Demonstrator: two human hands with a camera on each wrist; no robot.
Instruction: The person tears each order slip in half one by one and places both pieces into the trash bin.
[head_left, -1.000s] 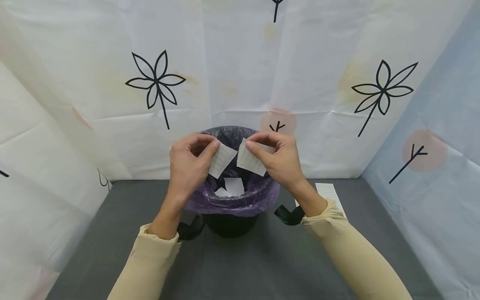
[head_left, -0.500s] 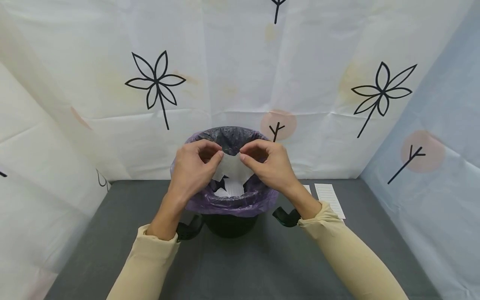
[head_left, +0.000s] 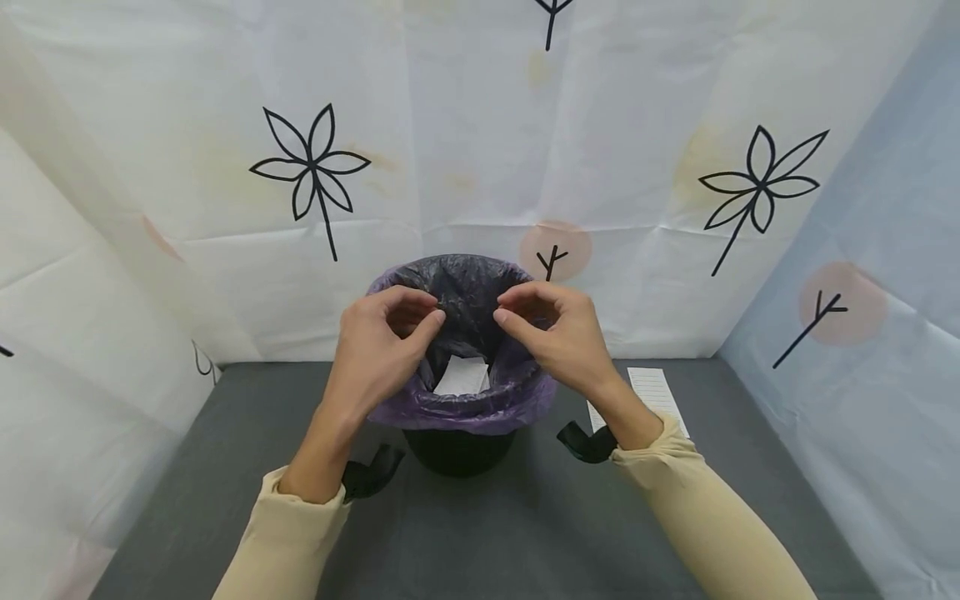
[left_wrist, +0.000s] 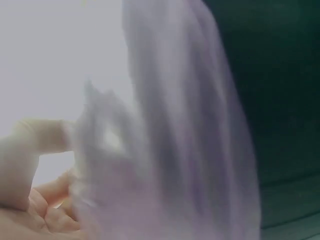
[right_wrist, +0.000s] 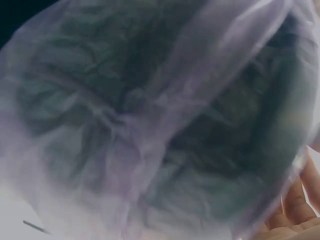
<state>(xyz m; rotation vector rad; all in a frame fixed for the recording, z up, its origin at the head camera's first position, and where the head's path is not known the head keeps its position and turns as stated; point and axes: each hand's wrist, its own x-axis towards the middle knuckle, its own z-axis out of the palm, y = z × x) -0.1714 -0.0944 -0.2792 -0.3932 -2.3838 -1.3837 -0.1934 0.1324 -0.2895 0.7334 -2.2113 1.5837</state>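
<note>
Paper lies inside the bin, I see from the head camera; left hand and right hand hang on either side of its mouth, fingers loosely bent, thumbs just apart from fingertips. My left wrist view shows blurred purple liner beside that hand's fingers; my right wrist view, liner partly hiding the fingers.

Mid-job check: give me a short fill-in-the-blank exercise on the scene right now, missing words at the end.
1. The left hand and right hand visibly hold a total of ____ scraps.
2. The colour of the bag folded over the rim of the bin is ____.
3. The colour of the paper in the bin is ____.
4. The lined sheets on the table lie nearer the ____ hand.

Missing words: zero; purple; white; right.
</note>
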